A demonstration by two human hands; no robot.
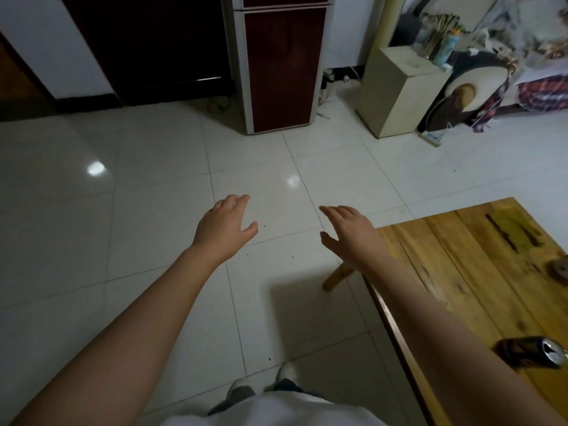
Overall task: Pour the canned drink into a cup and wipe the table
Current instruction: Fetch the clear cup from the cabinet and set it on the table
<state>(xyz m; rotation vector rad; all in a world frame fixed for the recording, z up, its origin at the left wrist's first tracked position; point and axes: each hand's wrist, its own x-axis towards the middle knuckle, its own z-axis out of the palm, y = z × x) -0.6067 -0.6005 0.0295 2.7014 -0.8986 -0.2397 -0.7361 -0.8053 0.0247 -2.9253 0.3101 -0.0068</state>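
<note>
Both arms are stretched forward over the pale tiled floor [153, 186], palms down. The left hand [222, 227] is spread loosely, fingers apart and slightly curled, nothing held in it. The right hand [350, 230] is likewise opened wide, thumb splayed, empty, and is seen just above the near-left corner of the wooden table [455, 272]. On that table, at the lower right, a dark can [533, 352] is seen lying on its side, its silver top turned toward the right edge; no brand or lettering can be read on it, as it is too dim and blurred. A round object [561, 269] is cut off at the right edge of the table and cannot be identified. Dark stains are visible on the far planks. Beyond, a red-panelled cabinet [282, 69] and a beige box [399, 90] are stood against the wall.
</note>
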